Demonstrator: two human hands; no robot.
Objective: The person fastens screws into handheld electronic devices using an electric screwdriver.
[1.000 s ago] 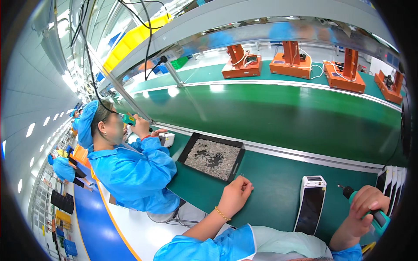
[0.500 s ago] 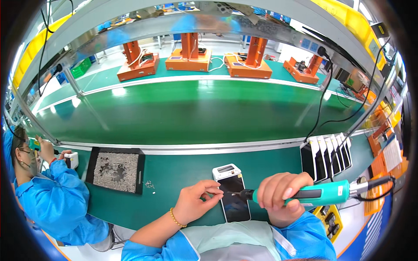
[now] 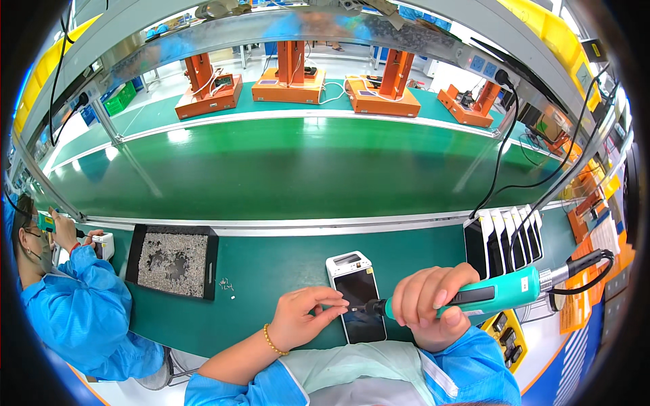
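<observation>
The right hand (image 3: 433, 304) grips a driver (image 3: 501, 292), its bit (image 3: 361, 308) toward nine o'clock. The left hand's (image 3: 308, 314) fingertips converge there; whether gripping anything, I cannot tell. Beneath lies a device (image 3: 355, 287). From it: upright units (image 3: 477, 247), two o'clock; tray (image 3: 211, 271), nine; belt (image 3: 284, 172), twelve.

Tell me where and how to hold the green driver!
I'd hold the driver round its thick teal body, coming from the wearer's side, as the right hand does. It's long and lies crosswise, so a hand can wrap round it. Best keep off both ends: the bit points toward the left hand, and the cable leaves at the right.
</observation>
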